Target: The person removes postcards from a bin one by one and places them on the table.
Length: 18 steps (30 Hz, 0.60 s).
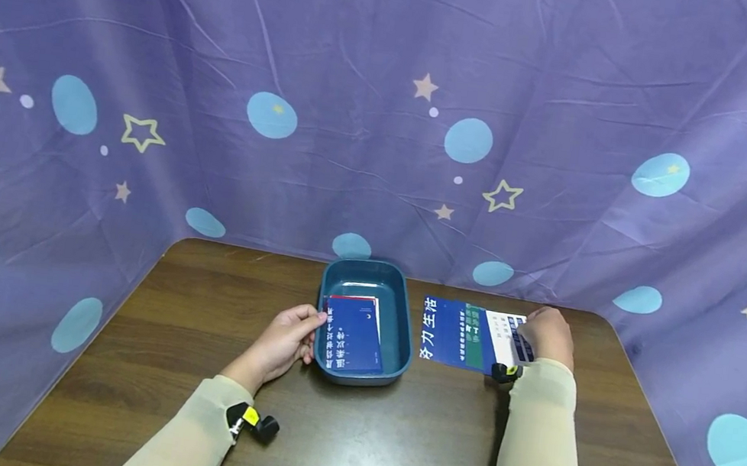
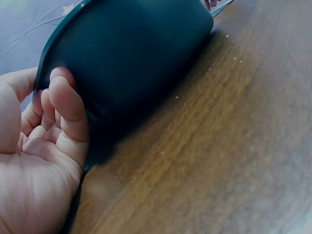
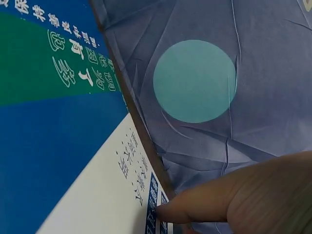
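A deep teal plastic tray [image 1: 372, 267] stands near the back of the table, with a few cards in it, a dark blue card [image 1: 361, 339] with white writing on top. My left hand [image 1: 281, 345] grips the tray's left rim, thumb over the edge and fingers curled against the outer wall. To the right, several printed cards lie overlapped in a row: a blue card [image 1: 444, 325], a green and blue card [image 1: 475, 337] and a white card [image 1: 499, 332]. My right hand [image 1: 550, 336] pinches the row's right end, its thumb on a white-and-blue card [image 3: 152, 204]; the other fingers are hidden.
The brown wooden table [image 1: 196, 336] ends at a purple curtain [image 1: 364, 70] with stars and dots, which hangs close behind it and along both sides. Each wrist carries a small black camera, such as the left camera [image 1: 264, 428].
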{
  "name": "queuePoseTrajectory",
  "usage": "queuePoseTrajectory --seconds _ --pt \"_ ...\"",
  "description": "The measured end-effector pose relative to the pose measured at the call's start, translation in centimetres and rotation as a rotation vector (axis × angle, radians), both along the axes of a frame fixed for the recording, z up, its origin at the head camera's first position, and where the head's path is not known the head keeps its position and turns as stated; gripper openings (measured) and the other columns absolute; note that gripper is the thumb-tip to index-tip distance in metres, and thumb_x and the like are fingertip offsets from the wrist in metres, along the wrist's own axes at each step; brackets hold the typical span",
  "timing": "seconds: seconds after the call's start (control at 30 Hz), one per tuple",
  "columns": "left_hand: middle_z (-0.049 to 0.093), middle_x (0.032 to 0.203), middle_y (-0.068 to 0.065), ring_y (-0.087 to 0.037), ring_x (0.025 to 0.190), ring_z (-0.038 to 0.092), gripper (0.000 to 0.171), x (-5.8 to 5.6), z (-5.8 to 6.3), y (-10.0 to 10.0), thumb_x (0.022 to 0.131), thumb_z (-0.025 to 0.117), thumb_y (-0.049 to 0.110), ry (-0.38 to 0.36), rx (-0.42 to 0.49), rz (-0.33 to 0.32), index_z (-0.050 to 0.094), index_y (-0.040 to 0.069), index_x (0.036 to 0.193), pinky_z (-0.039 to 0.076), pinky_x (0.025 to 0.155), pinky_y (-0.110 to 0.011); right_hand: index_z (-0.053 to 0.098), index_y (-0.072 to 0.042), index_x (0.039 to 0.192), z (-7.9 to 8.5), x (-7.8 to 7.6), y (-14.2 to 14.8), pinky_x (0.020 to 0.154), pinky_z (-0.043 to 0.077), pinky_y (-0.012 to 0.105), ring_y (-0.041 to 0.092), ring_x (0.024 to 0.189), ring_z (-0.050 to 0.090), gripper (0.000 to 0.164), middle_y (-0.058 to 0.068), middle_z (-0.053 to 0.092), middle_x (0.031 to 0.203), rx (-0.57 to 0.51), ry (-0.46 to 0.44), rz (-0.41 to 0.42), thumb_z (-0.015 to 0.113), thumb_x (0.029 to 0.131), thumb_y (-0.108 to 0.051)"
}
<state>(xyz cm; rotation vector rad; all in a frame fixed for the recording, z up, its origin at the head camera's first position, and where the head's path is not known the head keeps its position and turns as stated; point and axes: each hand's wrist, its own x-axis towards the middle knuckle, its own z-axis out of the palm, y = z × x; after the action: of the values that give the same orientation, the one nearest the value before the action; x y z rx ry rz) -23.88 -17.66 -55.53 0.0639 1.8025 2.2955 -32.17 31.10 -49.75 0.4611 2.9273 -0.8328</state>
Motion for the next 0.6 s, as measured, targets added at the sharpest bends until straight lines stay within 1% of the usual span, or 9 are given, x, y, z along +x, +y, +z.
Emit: queuePoseTrajectory --seconds 0.1,0.17,0.27,0.33,0.4,0.5,0.6 --pt "0.057 0.068 0.002 -0.012 0.049 0.056 0.029 -0.1 0.0 -0.1 0.108 0.065 0.026 -0.002 -0.002 -0.004 0.055 0.002 0.095 0.05 0.043 -0.021 0.071 -0.001 0.103 0.4 -0.1 -0.3 0.08 0.057 0.055 0.039 0.089 0.068 0.02 0.024 0.073 0.099 0.001 0.011 0.011 0.067 0.089 -0.015" --pt "0.058 0.067 0.001 -0.012 0.05 0.057 0.03 -0.1 0.0 -0.1 0.108 0.065 0.026 -0.004 -0.003 -0.007 0.055 0.001 0.096 0.05 0.044 -0.021 0.07 0.001 0.109 0.8 -0.3 -0.8 0.088 0.056 0.059 0.042 0.097 0.067 0.026 0.028 0.072 0.11 -0.014 0.038 0.033 0.065 0.091 -0.017" --pt "0.058 0.067 0.001 -0.012 0.05 0.057 0.03 -0.1 0.1 -0.1 0.108 0.065 0.026 -0.002 -0.006 -0.008 0.055 0.0 0.097 0.05 0.044 -0.021 0.068 0.004 0.119 2.0 -0.6 -2.4 0.102 0.053 0.064 0.047 0.111 0.065 0.034 0.033 0.068 0.125 -0.054 0.085 0.095 0.065 0.096 -0.021" --pt "0.059 0.067 0.001 -0.012 0.05 0.057 0.03 0.0 0.1 -0.1 0.108 0.065 0.026 -0.001 -0.003 -0.008 0.055 -0.001 0.097 0.05 0.043 -0.021 0.066 0.005 0.124 3.0 -0.7 -3.9 0.105 0.052 0.064 0.048 0.117 0.064 0.038 0.033 0.067 0.13 -0.091 0.108 0.158 0.067 0.099 -0.023" --pt "0.059 0.067 0.001 -0.012 0.049 0.057 0.03 0.0 0.1 -0.1 0.108 0.064 0.025 0.004 0.0 -0.013 0.055 -0.001 0.097 0.05 0.043 -0.021 0.066 0.004 0.126 4.0 -0.7 -5.7 0.1 0.055 0.061 0.046 0.114 0.067 0.04 0.032 0.07 0.126 -0.124 0.117 0.224 0.068 0.1 -0.026" --pt "0.06 0.066 0.002 -0.011 0.049 0.057 0.028 0.0 0.1 -0.1 0.109 0.063 0.023 0.006 0.007 -0.016 0.055 -0.002 0.098 0.05 0.043 -0.021 0.066 0.002 0.128 5.3 -0.4 -8.2 0.089 0.06 0.052 0.043 0.105 0.073 0.04 0.027 0.073 0.117 -0.181 0.118 0.312 0.07 0.102 -0.029" --pt "0.06 0.066 0.002 -0.011 0.048 0.057 0.028 0.0 0.0 0.0 0.109 0.062 0.023 0.007 0.011 -0.017 0.055 -0.002 0.098 0.05 0.043 -0.021 0.066 -0.001 0.128 6.2 0.1 -10.4 0.079 0.059 0.044 0.041 0.098 0.075 0.037 0.022 0.075 0.108 -0.221 0.11 0.376 0.069 0.104 -0.029"
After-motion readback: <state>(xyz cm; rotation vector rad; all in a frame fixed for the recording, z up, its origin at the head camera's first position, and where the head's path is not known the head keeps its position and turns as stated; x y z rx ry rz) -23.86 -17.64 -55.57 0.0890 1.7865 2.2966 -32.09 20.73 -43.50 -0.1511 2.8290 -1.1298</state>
